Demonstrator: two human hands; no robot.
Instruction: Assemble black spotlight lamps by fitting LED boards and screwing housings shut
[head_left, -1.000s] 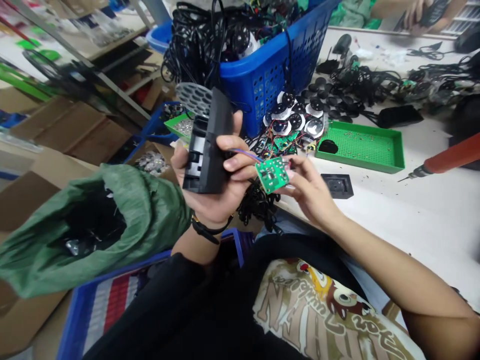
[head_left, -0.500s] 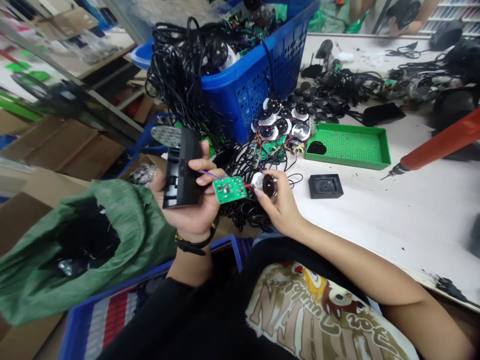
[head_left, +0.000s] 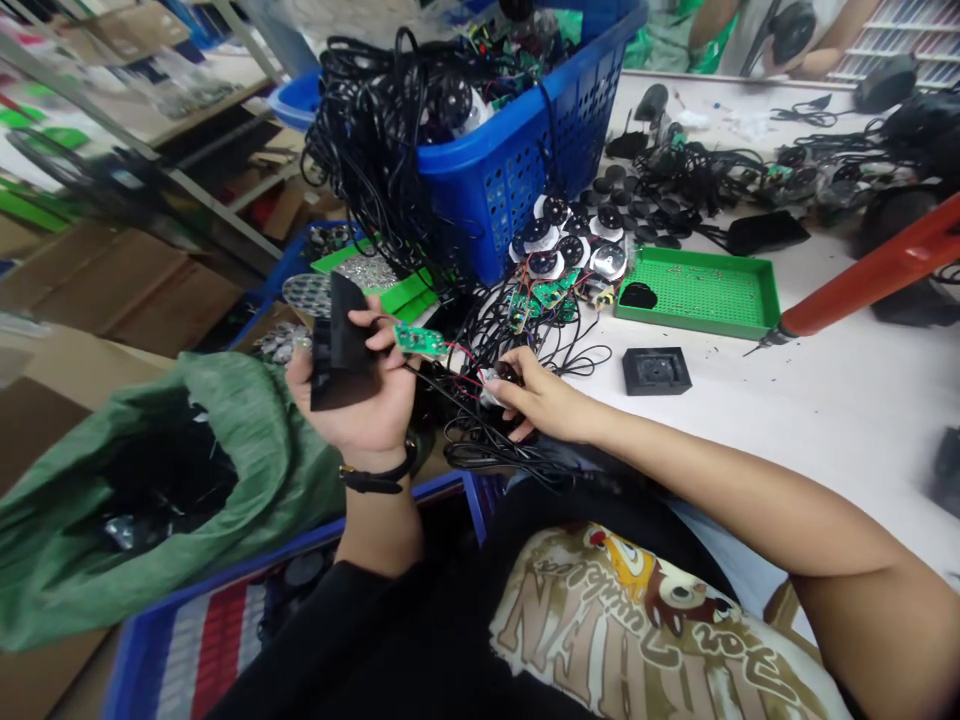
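Observation:
My left hand (head_left: pixel 367 400) is closed around a black plastic housing (head_left: pixel 349 350), its palm turned up. By the fingertips of that hand is a small green circuit board (head_left: pixel 420 341), tilted. Thin red wires run from the board to a small speaker (head_left: pixel 492 386) with a white-silver side and a black face. My right hand (head_left: pixel 544 395) pinches this speaker, its fingers partly covering it. Below the speaker lie coiled black cables (head_left: pixel 495 455) at the table's near edge.
A blue basket (head_left: pixel 480 190) overflows with black cables and parts. Beside it lie several speakers (head_left: pixel 574 250), a green tray (head_left: pixel 697 295) and a black block (head_left: pixel 656 371). An orange screwdriver (head_left: pixel 870 270) hangs at right. A green sack (head_left: pixel 247 480) stands at left. Another person's hands (head_left: pixel 817 60) show at the back.
The circuit board has shifted left and up, tilting more edge-on. My right hand has moved slightly left and down with the speaker, and the red wires between show longer.

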